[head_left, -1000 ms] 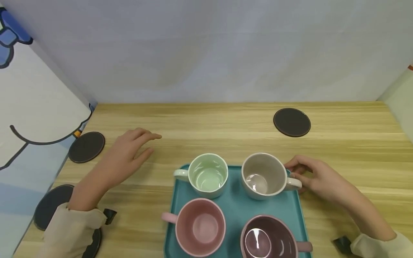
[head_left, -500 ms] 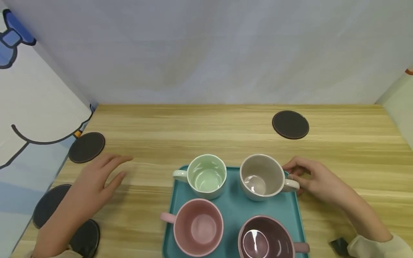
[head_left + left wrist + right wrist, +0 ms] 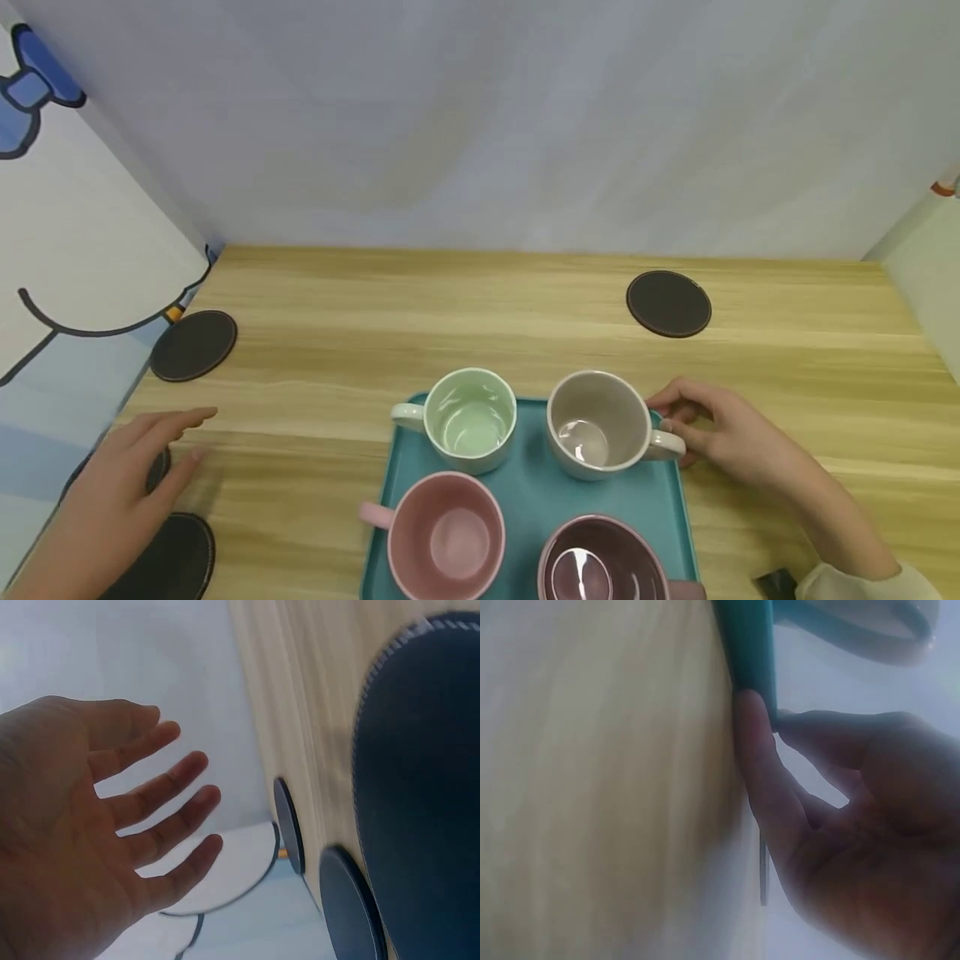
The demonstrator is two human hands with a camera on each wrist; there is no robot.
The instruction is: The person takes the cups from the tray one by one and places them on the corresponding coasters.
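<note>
A teal tray (image 3: 527,500) carries a pale green mug (image 3: 470,421), a beige mug (image 3: 596,429), a pink mug (image 3: 448,537) and a plum mug (image 3: 600,567). At its far right corner, beside the beige mug's handle, my right hand (image 3: 731,437) pinches the tray edge between thumb and fingers. The right wrist view shows the teal corner (image 3: 750,652) between them. My left hand (image 3: 112,500) holds nothing and hovers over the left side of the table, fingers apart. Beneath it lies a dark round coaster (image 3: 180,554), partly covered; another (image 3: 159,471) is mostly hidden.
Two more dark coasters lie on the wooden table (image 3: 322,333): one (image 3: 193,346) at the far left edge, one (image 3: 667,304) behind the beige mug. A pale backdrop (image 3: 480,125) rises along the back edge, with a printed panel (image 3: 90,225) at the left.
My left hand has moved left and nearer to me, away from the tray. The right hand stays at the tray corner. The whole view has shifted slightly.
</note>
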